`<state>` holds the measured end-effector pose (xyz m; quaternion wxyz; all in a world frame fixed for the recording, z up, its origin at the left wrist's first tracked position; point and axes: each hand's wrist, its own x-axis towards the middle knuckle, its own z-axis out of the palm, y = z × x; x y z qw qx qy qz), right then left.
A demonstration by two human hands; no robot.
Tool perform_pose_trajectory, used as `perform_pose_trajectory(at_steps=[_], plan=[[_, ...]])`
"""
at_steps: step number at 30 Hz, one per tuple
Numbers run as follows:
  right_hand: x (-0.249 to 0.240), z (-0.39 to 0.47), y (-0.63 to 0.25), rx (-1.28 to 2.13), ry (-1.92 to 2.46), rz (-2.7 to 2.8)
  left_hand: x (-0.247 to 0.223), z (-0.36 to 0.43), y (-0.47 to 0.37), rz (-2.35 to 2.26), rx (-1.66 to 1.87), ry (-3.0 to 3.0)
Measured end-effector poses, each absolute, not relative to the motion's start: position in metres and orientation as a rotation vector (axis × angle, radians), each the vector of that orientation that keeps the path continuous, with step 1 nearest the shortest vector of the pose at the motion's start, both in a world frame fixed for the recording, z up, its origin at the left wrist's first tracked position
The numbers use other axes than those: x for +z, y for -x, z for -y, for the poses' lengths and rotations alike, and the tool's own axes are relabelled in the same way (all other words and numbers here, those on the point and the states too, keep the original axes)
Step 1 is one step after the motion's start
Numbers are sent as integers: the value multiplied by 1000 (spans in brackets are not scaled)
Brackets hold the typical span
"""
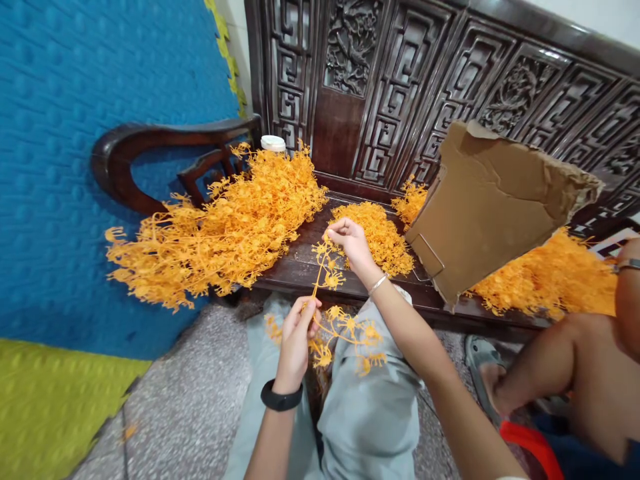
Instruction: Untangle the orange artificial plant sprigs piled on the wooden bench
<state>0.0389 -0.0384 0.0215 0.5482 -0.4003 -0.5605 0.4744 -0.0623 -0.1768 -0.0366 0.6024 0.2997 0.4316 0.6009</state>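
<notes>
My left hand [299,328] grips the stem of an orange plastic branch [321,277] above my knees, its side sprigs hanging out to the right. At the upper end of that stem, the fingertips of my right hand [350,241] are pinched on a small orange flower-like piece. A heap of loose orange pieces [377,233] lies on the dark wooden bench [295,270] just behind my right hand. To the left, a large pile of orange branches [235,227] covers the bench end and its armrest.
A torn cardboard sheet [495,207] stands tilted on the bench, with more orange pieces [555,280] beyond it. A white round lid [273,143] shows behind the left pile. Another person's leg [555,360] is at the right. Blue foam mats [100,133] line the left side.
</notes>
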Motion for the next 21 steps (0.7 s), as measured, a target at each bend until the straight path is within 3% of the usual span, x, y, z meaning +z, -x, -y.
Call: perform_pose_trajectory(at_steps=[8,15,18,21], plan=[[33,6,-54,787,968,1175,-40,184,58,-1071,1314,-714],[27,0,-82,1037,973,1418,-45,182,65,-1165,1380,-797],[29,16,-74,1005,927,1561,-50,177,71,-1341,1397,-1089],[39,43,-57,1209,800,1820,-59,171,69,-1450,1234,-1390]])
